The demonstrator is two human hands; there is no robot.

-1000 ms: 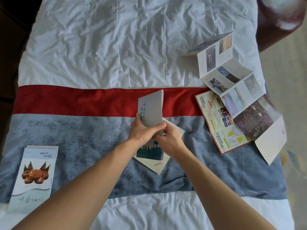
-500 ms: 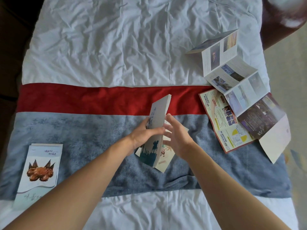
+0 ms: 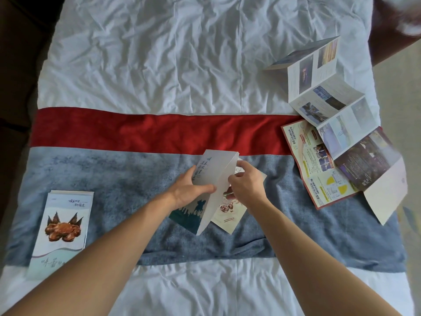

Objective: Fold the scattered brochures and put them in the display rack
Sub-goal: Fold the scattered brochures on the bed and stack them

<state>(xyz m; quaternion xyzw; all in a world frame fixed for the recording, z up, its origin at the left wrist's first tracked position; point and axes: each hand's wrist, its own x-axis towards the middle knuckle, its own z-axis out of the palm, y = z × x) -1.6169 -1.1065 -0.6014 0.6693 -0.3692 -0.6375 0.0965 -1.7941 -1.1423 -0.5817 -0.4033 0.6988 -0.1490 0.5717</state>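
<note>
A partly folded brochure [image 3: 213, 179] with a grey outer panel and a dark teal foot stands tented on the grey-blue band of the bed. My left hand [image 3: 190, 190] grips its left panel, thumb across the front. On its right side my right hand [image 3: 247, 187] pinches an inner panel printed with food pictures. A folded brochure [image 3: 61, 224] showing a brown dish lies flat at the left. At the right, a long accordion brochure [image 3: 337, 115] lies unfolded over an orange-edged leaflet [image 3: 316, 165]. No display rack is in view.
The bed has a white crumpled sheet [image 3: 170, 53], with a red band [image 3: 141, 133] above the grey-blue band [image 3: 109, 176] of a runner. Its right edge drops to a beige floor [image 3: 405, 92]. Dark furniture shows at the top right corner.
The upright panel has swung from edge-on to an open tent shape. My right hand has closed from spread fingers onto the inner panel, and my left has shifted its grip onto the front.
</note>
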